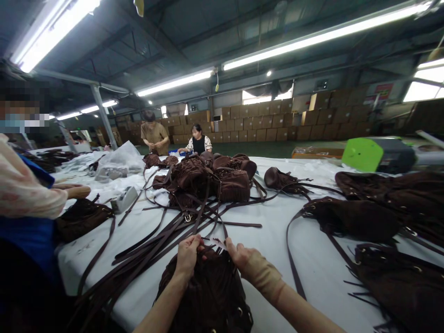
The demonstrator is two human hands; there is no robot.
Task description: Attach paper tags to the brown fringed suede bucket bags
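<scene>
A dark brown fringed bag [211, 291] lies in front of me at the table's near edge, metal eyelets on its lower end. My left hand [189, 254] pinches its far end, where the fringe strips are. On the other side of that end, my right hand [251, 263] is closed with thumb and fingers on the bag's edge; a tan wrap covers its wrist. Between my hands, thin strip ends lie over something pale that I cannot make out. Long brown straps [152, 249] spread on the left, one with a metal buckle [188, 217].
A pile of brown bags [208, 178] sits mid-table; more bags [354, 222] lie at right. A co-worker [27, 185] stands at left by another bag [85, 219] and a small grey device [124, 200]. Clear plastic [121, 159] lies behind. A green-and-grey machine [367, 155] stands far right.
</scene>
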